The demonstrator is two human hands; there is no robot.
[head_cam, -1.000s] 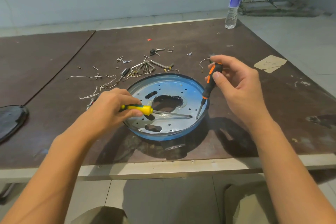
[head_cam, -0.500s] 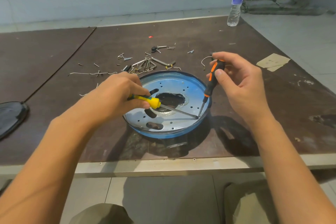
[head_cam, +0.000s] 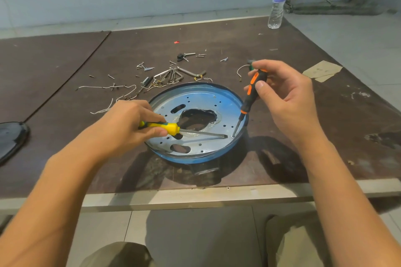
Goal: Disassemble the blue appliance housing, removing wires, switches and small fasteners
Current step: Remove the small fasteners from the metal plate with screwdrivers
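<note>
Left hand (head_cam: 130,123) gripping yellow-handled screwdriver (head_cam: 171,128), shaft lying across blue housing (head_cam: 201,97) sitting near table (head_cam: 65,71) front edge, loose screws (head_cam: 147,68) and wires (head_cam: 102,87) lying behind it, right hand (head_cam: 288,102) pinching orange-black screwdriver (head_cam: 246,104), tip touching housing's right inner rim, water bottle (head_cam: 277,0) standing at far right corner.

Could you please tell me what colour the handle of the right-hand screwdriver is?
The handle is black with orange patches; the head view shows it.
</note>
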